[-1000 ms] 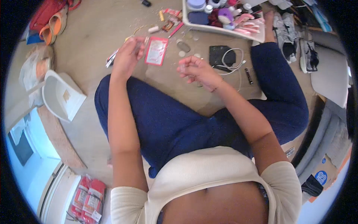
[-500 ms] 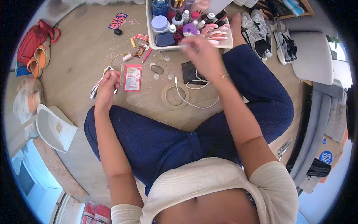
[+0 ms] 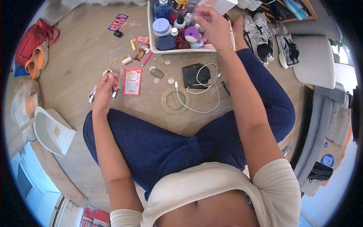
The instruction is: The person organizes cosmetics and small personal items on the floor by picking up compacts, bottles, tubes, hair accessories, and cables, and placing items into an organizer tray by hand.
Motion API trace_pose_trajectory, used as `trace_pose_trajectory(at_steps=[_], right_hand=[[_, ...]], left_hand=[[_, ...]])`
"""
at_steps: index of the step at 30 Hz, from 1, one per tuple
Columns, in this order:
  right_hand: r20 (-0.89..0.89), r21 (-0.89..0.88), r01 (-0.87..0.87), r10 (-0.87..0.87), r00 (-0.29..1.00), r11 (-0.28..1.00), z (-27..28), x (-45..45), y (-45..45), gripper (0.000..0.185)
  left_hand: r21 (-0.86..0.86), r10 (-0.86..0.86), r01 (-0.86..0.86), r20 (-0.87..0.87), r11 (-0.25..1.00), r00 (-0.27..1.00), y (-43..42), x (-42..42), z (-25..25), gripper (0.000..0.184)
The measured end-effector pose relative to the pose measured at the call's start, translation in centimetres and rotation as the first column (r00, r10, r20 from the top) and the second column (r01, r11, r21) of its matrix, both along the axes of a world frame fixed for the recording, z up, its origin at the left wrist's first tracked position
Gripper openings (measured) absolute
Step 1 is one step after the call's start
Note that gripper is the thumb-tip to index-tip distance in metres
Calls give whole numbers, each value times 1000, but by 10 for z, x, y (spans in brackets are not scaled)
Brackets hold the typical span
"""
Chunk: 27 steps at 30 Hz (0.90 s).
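My right hand (image 3: 214, 28) is over the white tray (image 3: 152, 38), its fingers pinched together; whatever they hold, if anything, I cannot make out. Below its fingers lies a purple crocheted figure (image 3: 192, 34), beside a lilac-lidded jar (image 3: 162, 26) and a dark flat case (image 3: 165, 43). Over the floor by my left knee, my left hand (image 3: 104, 89) has its fingers curled closed, their contents hidden. White and dark items (image 3: 92, 94) partly show behind that hand. Just right of it is a red-and-white packet (image 3: 132, 81).
A white cable (image 3: 217, 92) crosses a black wallet-like item (image 3: 194, 75). Near it lie a tape roll (image 3: 165, 103) and several coins (image 3: 171, 81). Sneakers (image 3: 261, 38) stand at the right; a white dustpan (image 3: 53, 130) and red bag (image 3: 34, 39) are at the left.
My right hand has moved up and right, deeper over the tray. The black item and more of the cable are now uncovered. My left hand stays nearly in place.
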State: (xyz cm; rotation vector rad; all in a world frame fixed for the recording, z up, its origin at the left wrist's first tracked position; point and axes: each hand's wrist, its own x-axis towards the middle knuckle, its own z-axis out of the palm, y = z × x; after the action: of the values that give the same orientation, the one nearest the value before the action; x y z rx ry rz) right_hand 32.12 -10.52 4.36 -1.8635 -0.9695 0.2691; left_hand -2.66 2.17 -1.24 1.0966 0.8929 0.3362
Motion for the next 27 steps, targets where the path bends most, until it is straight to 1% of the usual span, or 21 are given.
trace_pose_trajectory(at_steps=[1,2,3,4,6,7,8,10,11,15,17,19,21,22,23,24,25,26,27], right_hand=[[229,-14,-23,25,973,1000,1,-4,7,22],[445,-32,-42,52,894,999,3,-6,13,22],[435,-73,-88,111,894,993,3,-7,17,21],[432,-72,-94,116,894,993,2,-6,20,21],[657,-209,-126,235,716,970,3,-3,28,17],[673,-299,-179,340,657,937,5,0,30,18],[666,-303,-188,349,659,934,5,0,32,18],[588,-236,-219,319,743,947,12,-6,34,10],[582,-282,-184,320,748,942,15,-9,35,9],[597,-320,-154,325,734,935,10,-10,34,10],[610,-295,-186,335,718,937,2,-4,36,11],[632,-260,-211,331,700,942,9,-5,36,11],[621,-455,-136,423,659,880,15,-6,36,16],[631,-444,-134,416,655,886,17,-5,35,16],[681,-295,-196,350,644,935,18,-3,32,18],[716,-146,-256,281,640,956,23,-6,27,21],[719,-147,-252,279,637,956,30,-6,21,21],[319,-75,-128,146,936,989,38,-4,11,23],[-164,-70,25,-37,986,997,46,-3,1,24]], left_hand=[[0,5,-5,-2,1000,1000,1,0,-1,23],[0,-8,8,11,1000,1000,1,-1,-3,23],[-1,-20,20,25,1000,999,2,-1,-2,23],[0,-14,14,22,1000,1000,2,-2,-3,23],[-2,-7,7,18,1000,1000,2,-2,-3,23],[-5,3,-3,13,1000,1000,3,-2,-3,23],[6,-15,15,-4,1000,1000,3,-3,-4,23],[9,-29,30,-29,1000,999,5,-3,-6,23],[20,-36,37,-28,999,999,6,-3,-8,23],[14,-49,49,-22,999,999,3,-3,-7,22],[23,-52,53,-45,998,998,2,-1,-6,22],[45,-62,65,-64,997,996,2,0,-5,22],[28,-68,70,-59,997,996,-1,-1,-4,22],[41,-67,69,-53,997,996,-2,-2,-5,22],[10,-49,50,-38,999,998,-2,-4,-6,23],[-29,-34,34,-25,999,999,-3,-5,-5,23],[-29,-38,37,-20,999,999,-3,-7,-4,23],[-37,-3,4,23,999,1000,-3,-8,-3,23],[-49,28,-24,65,998,998,-5,-8,-3,24]])
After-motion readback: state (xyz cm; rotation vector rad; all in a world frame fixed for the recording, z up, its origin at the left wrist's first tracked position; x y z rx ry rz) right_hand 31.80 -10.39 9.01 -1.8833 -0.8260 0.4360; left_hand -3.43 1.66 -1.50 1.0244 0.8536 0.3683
